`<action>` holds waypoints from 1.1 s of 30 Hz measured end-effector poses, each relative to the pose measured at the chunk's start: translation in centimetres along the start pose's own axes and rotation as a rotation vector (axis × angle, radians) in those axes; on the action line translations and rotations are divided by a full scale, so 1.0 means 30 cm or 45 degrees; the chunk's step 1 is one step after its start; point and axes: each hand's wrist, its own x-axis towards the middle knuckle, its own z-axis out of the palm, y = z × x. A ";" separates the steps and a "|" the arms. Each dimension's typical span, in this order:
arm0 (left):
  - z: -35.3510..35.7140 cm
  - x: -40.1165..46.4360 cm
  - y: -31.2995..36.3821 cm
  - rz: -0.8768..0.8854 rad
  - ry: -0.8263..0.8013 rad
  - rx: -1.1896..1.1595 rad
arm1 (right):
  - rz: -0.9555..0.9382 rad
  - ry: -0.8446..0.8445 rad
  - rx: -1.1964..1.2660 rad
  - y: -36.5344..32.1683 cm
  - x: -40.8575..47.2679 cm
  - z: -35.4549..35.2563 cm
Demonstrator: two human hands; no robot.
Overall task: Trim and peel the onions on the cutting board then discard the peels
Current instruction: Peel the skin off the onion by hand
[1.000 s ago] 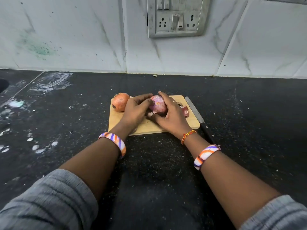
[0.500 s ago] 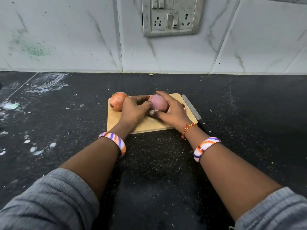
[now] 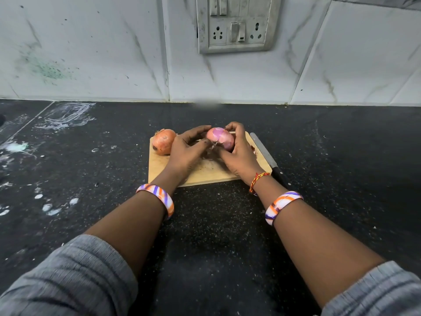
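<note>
At frame centre, the right hand [image 3: 239,153] has turned the pink onion [image 3: 220,137] over the board [image 3: 159,169] since a second ago, cupping it, while the left hand [image 3: 185,151] now pinches a skin flap at its lower edge. Peeling looks nearly done. The second onion [image 3: 163,141], upper left of the board, remains unpeeled; the knife [image 3: 264,150] lies right.

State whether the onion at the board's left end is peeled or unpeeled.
Unpeeled: the left onion shows intact orange-brown skin, lying untouched on the cutting board.
</note>
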 end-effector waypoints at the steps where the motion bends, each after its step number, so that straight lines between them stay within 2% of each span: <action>1: -0.001 0.000 -0.001 -0.001 0.012 -0.013 | -0.001 -0.002 0.018 0.000 0.000 0.002; 14: -0.002 0.002 -0.005 0.073 0.184 -0.012 | -0.011 0.001 -0.010 -0.007 0.005 0.010; 20: 0.002 0.001 -0.003 0.132 0.155 0.088 | -0.021 0.002 -0.002 -0.009 0.003 0.015; 33: 0.002 0.003 0.005 0.116 0.092 0.246 | 0.013 0.041 -0.039 -0.012 0.005 0.006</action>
